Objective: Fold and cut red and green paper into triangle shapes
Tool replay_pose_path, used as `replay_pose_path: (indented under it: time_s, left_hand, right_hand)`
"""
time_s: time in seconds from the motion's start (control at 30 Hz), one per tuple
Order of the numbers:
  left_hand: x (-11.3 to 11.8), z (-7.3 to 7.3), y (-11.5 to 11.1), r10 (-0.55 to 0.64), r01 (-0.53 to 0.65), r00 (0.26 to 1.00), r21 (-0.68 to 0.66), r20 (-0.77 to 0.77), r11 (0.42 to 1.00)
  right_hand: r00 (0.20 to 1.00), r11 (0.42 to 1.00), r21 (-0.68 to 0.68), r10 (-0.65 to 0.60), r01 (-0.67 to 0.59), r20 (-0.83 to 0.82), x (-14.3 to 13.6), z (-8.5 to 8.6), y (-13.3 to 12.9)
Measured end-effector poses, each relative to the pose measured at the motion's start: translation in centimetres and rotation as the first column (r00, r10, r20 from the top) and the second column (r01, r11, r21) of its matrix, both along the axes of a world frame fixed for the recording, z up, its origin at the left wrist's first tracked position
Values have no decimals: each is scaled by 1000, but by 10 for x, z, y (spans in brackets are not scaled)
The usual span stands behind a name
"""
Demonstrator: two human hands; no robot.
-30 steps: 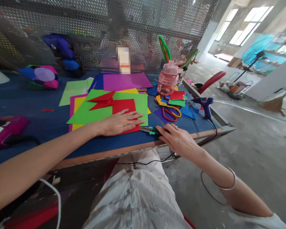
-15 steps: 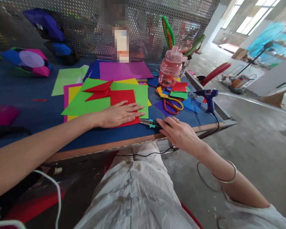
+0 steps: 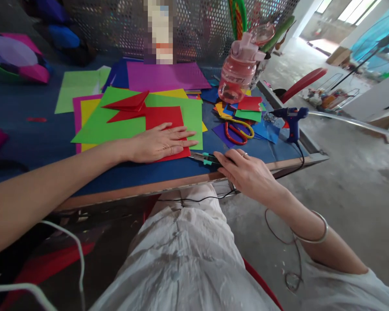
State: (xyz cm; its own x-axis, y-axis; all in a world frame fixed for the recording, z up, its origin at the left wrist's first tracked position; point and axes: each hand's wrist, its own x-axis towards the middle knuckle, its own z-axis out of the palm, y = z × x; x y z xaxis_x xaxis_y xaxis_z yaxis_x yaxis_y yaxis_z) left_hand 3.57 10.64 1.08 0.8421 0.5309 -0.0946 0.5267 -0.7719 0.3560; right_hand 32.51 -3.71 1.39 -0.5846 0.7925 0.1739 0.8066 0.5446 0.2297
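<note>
My left hand (image 3: 164,141) lies flat with its fingers stretched out over a red sheet (image 3: 164,115), pressing it against a green sheet (image 3: 123,125). In my right hand (image 3: 241,169) is a utility knife (image 3: 210,159) with a teal slider. Its blade points left, and the tip is at the lower right corner of the red sheet; whether it touches cannot be made out. A folded red paper piece (image 3: 129,103) with pointed ends rests on the green sheet. Yellow and magenta sheets show from under the green one.
Scissors (image 3: 236,133) with red and yellow handles lie among paper scraps (image 3: 249,115). Behind them stands a pink bottle (image 3: 236,71). A blue glue gun (image 3: 291,121) is at the table's right edge. Purple sheets (image 3: 165,75) lie at the back before a perforated metal panel (image 3: 201,30).
The camera view has shifted, so the table's things sit higher in the picture. Both hands keep nearly the same place on the sheet and the knife.
</note>
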Motion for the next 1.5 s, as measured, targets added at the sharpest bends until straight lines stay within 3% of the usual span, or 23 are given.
replay_pose_path:
  time_s: [0.73,1.0,1.5]
  left_hand:
    - [-2,-8,7,-44,43,999,18,25,999]
    - [-5,-15,18,-111,118,991,83,-79,990]
    - [-5,-19,20,-117,122,991,95,-65,988]
  right_hand:
    - [999,998,55,33,-34,26,-8,2,-9]
    - [999,995,98,30,-31,18,-16,2,-11]
    - [997,996,86,30,-36,71,-20,6,-12]
